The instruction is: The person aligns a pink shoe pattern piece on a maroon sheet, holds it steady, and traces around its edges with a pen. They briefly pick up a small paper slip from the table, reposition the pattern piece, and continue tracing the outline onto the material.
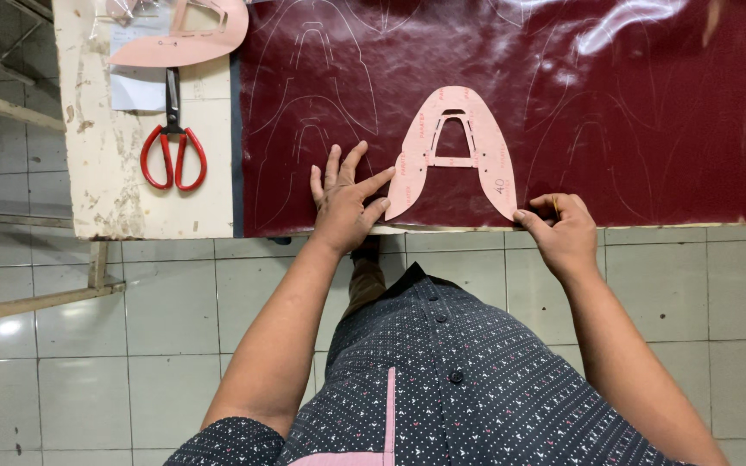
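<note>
Just left hand [344, 207] beside template [457, 154] edge

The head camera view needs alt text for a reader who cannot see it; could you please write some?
A person's left hand presses flat beside a pink shoe-upper template on dark red leather, while the right hand pinches a pen at the template's lower right tip. Red-handled scissors and another pink template lie on the worn white table to the left.

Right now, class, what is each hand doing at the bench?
Left hand: open, fingers spread, pressing the pink template onto the dark red leather.
Right hand: closed at the template's lower right tip; what it holds cannot be told.
</note>
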`<state>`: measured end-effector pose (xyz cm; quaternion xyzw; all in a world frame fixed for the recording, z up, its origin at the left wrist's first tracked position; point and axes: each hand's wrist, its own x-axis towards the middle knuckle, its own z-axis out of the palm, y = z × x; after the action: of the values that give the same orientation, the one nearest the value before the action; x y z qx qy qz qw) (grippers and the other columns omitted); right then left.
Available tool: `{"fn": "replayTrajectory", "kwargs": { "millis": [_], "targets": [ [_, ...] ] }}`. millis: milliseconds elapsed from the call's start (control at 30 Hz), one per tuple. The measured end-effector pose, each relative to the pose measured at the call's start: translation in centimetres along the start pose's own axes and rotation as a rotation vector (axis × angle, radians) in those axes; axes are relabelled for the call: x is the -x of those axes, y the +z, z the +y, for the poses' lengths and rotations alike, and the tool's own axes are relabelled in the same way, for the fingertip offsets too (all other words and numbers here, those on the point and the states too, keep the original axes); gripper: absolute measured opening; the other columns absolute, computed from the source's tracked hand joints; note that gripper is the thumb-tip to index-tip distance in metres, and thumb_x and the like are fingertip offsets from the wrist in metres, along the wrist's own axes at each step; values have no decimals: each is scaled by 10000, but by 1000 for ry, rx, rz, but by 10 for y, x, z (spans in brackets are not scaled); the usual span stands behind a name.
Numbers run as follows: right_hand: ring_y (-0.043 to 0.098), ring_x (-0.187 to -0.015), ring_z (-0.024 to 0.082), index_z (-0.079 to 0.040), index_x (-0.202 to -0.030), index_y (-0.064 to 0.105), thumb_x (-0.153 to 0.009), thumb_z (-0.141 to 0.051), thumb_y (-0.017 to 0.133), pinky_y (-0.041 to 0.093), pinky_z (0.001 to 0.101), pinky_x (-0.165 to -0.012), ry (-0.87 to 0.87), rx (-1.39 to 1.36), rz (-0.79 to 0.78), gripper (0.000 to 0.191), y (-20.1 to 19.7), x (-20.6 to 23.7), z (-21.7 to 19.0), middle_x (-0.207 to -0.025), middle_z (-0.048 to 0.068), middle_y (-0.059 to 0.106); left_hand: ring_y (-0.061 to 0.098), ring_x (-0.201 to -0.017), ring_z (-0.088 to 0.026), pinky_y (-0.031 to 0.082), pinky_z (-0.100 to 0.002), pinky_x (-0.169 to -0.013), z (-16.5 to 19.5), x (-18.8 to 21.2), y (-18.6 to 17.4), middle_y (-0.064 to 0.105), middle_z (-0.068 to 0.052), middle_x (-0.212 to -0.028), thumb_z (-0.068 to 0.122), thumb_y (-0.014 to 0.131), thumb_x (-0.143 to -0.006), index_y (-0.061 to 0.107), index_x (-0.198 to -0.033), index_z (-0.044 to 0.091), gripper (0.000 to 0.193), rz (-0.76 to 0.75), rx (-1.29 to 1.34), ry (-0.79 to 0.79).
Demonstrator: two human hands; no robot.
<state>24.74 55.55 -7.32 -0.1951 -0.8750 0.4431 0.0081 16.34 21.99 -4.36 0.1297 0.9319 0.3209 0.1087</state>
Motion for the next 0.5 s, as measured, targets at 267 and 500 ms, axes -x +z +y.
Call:
{"fn": "replayTrajectory", "kwargs": {
  "millis": [267, 500],
  "targets": [
    [685, -930, 143, -48, -1081, 756, -919, -247, 776, 547, 311, -827, 95, 20, -29, 257, -11, -8, -2, -1067, 41, 718, 57, -1577, -326, -102, -586, -1226, 1, -2, 2, 279, -29, -1671, 286, 757, -866, 694, -1325, 359, 469, -4, -5, -16],
    [689, -868, 136, -16, -1063, 714, -850, -243, 856, 556, 293, -749, 6, 54, -13, 342, -6, -4, -5, -1041, 61, 690, 54, -1575, -329, -107, -584, -1222, 0, -1, 4, 275, -35, -1670, 291, 747, -885, 692, -1331, 360, 455, 2, -18, -3]
  ]
}}
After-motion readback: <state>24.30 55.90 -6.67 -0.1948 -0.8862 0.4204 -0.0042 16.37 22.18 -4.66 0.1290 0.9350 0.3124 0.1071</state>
